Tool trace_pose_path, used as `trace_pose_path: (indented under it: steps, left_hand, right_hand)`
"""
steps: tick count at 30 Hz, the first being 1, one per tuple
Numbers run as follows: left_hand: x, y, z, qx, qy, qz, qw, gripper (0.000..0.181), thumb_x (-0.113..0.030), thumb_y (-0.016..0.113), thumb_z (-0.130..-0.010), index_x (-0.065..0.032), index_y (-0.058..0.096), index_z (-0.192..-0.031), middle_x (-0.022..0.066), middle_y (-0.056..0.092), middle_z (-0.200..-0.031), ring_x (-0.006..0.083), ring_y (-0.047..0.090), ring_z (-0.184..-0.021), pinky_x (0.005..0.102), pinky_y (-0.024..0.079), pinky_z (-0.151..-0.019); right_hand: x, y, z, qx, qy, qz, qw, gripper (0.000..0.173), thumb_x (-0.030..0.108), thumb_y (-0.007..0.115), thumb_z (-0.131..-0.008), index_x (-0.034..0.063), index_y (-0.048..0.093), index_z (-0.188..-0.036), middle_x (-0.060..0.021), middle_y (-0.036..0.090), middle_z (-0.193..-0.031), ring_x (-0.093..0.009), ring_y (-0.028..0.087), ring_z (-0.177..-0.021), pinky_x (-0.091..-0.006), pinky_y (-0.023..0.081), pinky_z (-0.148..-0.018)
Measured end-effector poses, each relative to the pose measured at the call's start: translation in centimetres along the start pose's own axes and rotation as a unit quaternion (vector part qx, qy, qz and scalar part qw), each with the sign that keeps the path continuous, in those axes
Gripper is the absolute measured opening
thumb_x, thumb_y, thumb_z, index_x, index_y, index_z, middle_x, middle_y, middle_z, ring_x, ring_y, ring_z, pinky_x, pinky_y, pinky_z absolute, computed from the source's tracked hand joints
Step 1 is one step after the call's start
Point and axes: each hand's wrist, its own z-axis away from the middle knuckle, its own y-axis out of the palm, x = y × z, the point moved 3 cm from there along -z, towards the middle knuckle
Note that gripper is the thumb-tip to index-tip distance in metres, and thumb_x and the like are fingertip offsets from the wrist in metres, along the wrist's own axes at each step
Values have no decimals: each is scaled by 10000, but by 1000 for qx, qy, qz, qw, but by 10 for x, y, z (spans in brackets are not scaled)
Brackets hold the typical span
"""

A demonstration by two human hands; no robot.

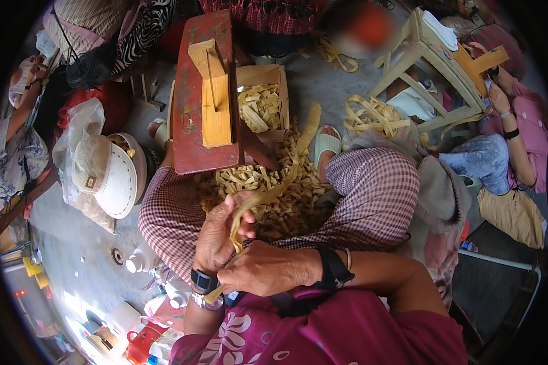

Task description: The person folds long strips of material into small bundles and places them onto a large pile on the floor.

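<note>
A long, pale yellow-brown flat strip point(279, 186) of what looks like plant fibre runs from above the floor pile to my hands. My right hand point(271, 269) is closed in a fist around it, and a short end sticks out on the left. My left hand point(221, 230) is just beyond the right fist, with its fingers loosely curled and the strip crossing between thumb and fingers. Whether those fingers press on it is unclear. Between my legs lies a heap of short folded strip pieces point(255, 182). More pieces point(258, 107) fill a cardboard box point(277, 75).
A red wooden bench point(189, 127) before me bears a slotted wooden block point(217, 118). At left are a white hat point(114, 191) and plastic bottles point(141, 262). Coiled strips point(379, 114) lie by a wooden stool point(422, 68) at right, where another person's hand point(498, 98) works. Others sit nearby.
</note>
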Motion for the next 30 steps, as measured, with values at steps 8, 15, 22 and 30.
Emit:
trace_pose_path:
  steps: [8, 15, 22, 30]
  left_hand:
    - [-3, 8, 24, -62, 209, -225, 950, 222, -7, 673, -1043, 9, 680, -1265, 36, 747, -1111, 98, 685, -979, 247, 555, -881]
    - [-14, 41, 48, -132, 345, -544, 753, 147, 53, 696, -989, 4, 728, -1124, 69, 745, -1056, 125, 695, -917, 270, 559, -818]
    - [-26, 61, 53, -103, 514, -695, 492, 311, 102, 771, -798, -13, 673, -1069, 156, 719, -1076, 368, 715, -919, 414, 586, -784]
    - [-12, 34, 41, -23, 259, -196, 945, 219, -100, 701, -1058, -4, 690, -1254, 27, 745, -1079, 125, 700, -915, 285, 576, -807]
  right_hand:
    - [-24, -39, 18, -407, 133, -103, 898, 288, 250, 608, -1106, 55, 709, -1291, -120, 710, -943, -247, 706, -879, -377, 555, -784]
    - [-67, -35, 18, -283, 295, -283, 868, 330, 300, 520, -1156, 6, 658, -1218, -46, 649, -853, -161, 652, -817, -329, 518, -715]
    - [-67, -42, 10, -203, 131, -82, 967, 452, 360, 512, -1134, -51, 632, -988, -160, 573, -756, -268, 529, -681, -407, 453, -662]
    - [-37, -53, 22, -227, 142, -76, 961, 410, 398, 600, -1103, -4, 607, -1184, -204, 674, -915, -418, 664, -791, -446, 513, -686]
